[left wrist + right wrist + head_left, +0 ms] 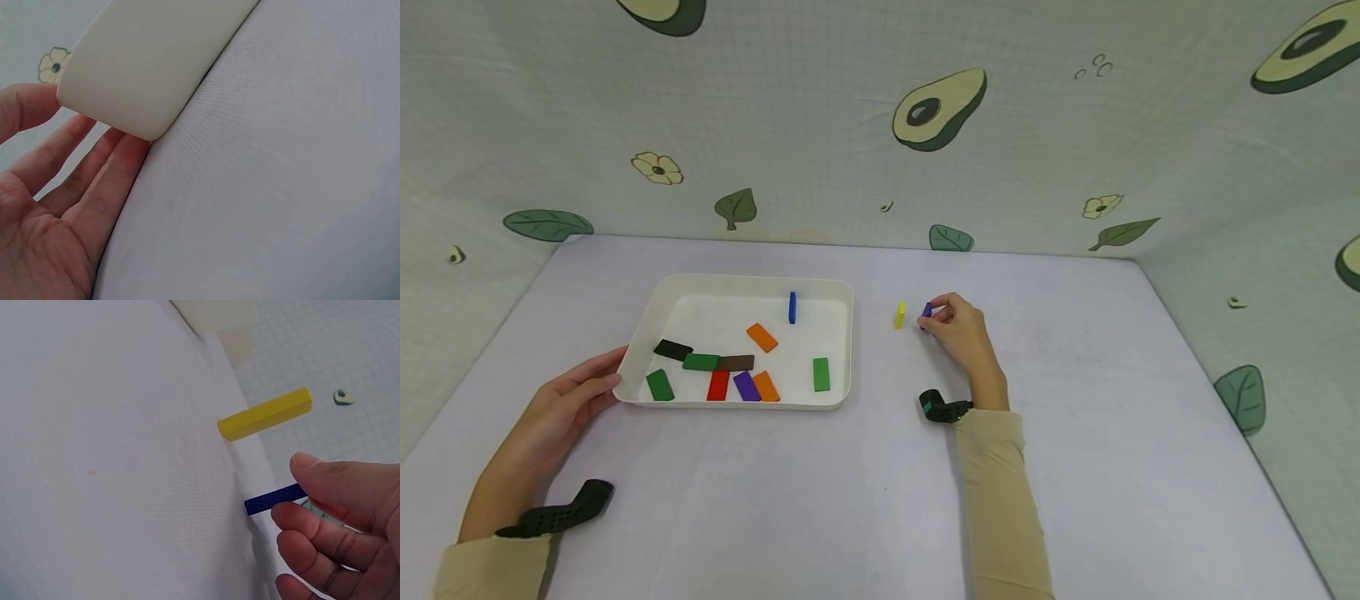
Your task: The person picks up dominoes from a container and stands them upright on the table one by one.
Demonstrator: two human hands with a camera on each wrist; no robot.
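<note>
A purple domino-like block (927, 310), dark blue in the right wrist view, is pinched upright between the thumb and fingers of my right hand (957, 329). Its lower end is at or close to the tabletop; I cannot tell if it touches. Just left of it stands a yellow block (265, 415), upright on its end. My left hand (568, 400) touches the near left corner of a white tray (730, 283), thumb by the rim and fairly straight fingers against the outer wall. Some of its fingertips are hidden behind the tray.
In the tray lie several flat blocks: black (673, 350), green (822, 375), brown (736, 363), red (718, 386), purple (747, 387) and orange (762, 337). A blue block (792, 308) stands upright there. Behind the white table (1075, 350) hangs an avocado-print cloth (820, 125).
</note>
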